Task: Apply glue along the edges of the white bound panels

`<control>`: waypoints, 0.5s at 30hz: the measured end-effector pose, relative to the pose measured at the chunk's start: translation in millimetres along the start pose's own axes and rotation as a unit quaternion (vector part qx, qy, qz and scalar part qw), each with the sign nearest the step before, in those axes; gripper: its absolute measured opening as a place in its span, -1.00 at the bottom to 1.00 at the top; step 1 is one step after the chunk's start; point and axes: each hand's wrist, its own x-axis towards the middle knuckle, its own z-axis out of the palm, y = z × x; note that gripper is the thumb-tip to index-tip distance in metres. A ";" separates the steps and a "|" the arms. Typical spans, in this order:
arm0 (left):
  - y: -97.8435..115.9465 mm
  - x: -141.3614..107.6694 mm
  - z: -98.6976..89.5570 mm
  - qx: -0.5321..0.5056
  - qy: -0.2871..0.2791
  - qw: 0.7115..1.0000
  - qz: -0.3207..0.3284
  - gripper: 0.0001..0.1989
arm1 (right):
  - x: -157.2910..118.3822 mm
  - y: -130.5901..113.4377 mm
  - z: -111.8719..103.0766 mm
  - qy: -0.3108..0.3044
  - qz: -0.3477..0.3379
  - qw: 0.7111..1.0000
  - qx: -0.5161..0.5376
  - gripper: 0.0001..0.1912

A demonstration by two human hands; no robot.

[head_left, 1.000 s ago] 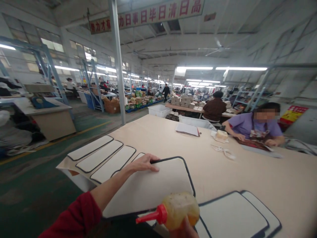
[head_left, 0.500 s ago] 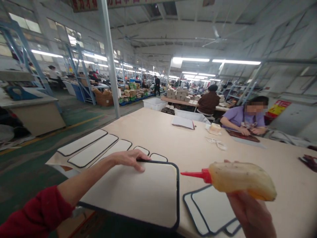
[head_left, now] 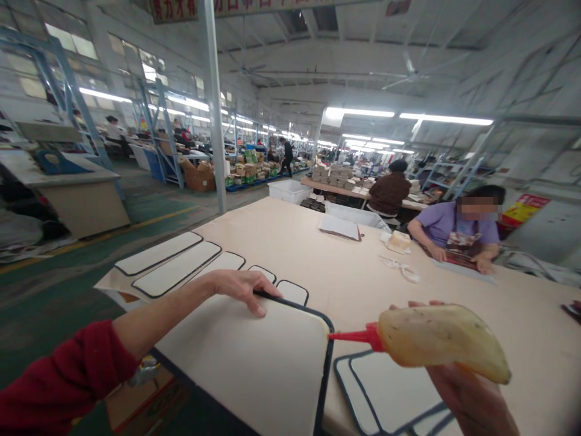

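Note:
My left hand (head_left: 245,290) grips the far edge of a large pale panel (head_left: 254,357) with a dark border, thumb on top and fingers beneath. The panel is tilted over the table's near edge. My right hand (head_left: 458,381) is wrapped round a soft glue bottle (head_left: 440,336) with yellowish contents, lying nearly level. Its red nozzle tip touches or almost touches the panel's right border, where a yellowish line runs along the edge. Under the bottle, several smaller dark-edged panels (head_left: 394,384) lie overlapped. A row of narrow dark-edged panels (head_left: 177,268) lies beyond my left arm.
On the table (head_left: 272,236) are a pale stack of sheets (head_left: 339,227), a yellowish block (head_left: 399,241) and white strips (head_left: 403,269). A co-worker in purple (head_left: 454,227) works at the right side. A metal post (head_left: 214,109) rises behind the table's left edge.
The bottle's nozzle has moved slightly down to the panel's right edge. The panel has tilted and turned a little in my left hand. The co-worker's hands have shifted.

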 end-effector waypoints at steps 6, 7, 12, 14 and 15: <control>0.3 -0.8 -0.8 0.007 0.003 1.000 -0.006 -0.51 | 7.8 5.2 -20.0 -0.087 -0.006 0.996 -0.014 -0.46; 0.9 -0.8 -0.6 0.006 0.003 1.000 -0.007 -0.51 | 7.9 3.7 -18.5 -0.088 -0.013 0.996 -0.016 -0.45; 4.7 -0.9 0.9 0.006 0.006 1.000 0.000 -0.53 | 4.3 -2.1 -8.7 -0.081 -0.021 0.996 -0.012 -0.44; 5.2 -1.1 1.2 0.001 -0.003 1.000 -0.002 -0.53 | 2.4 -1.5 -8.8 -0.079 -0.013 0.997 -0.015 -0.48; 5.1 -1.2 1.1 -0.001 -0.005 1.000 -0.004 -0.53 | 1.1 -0.9 -9.3 -0.072 -0.011 0.997 -0.027 -0.48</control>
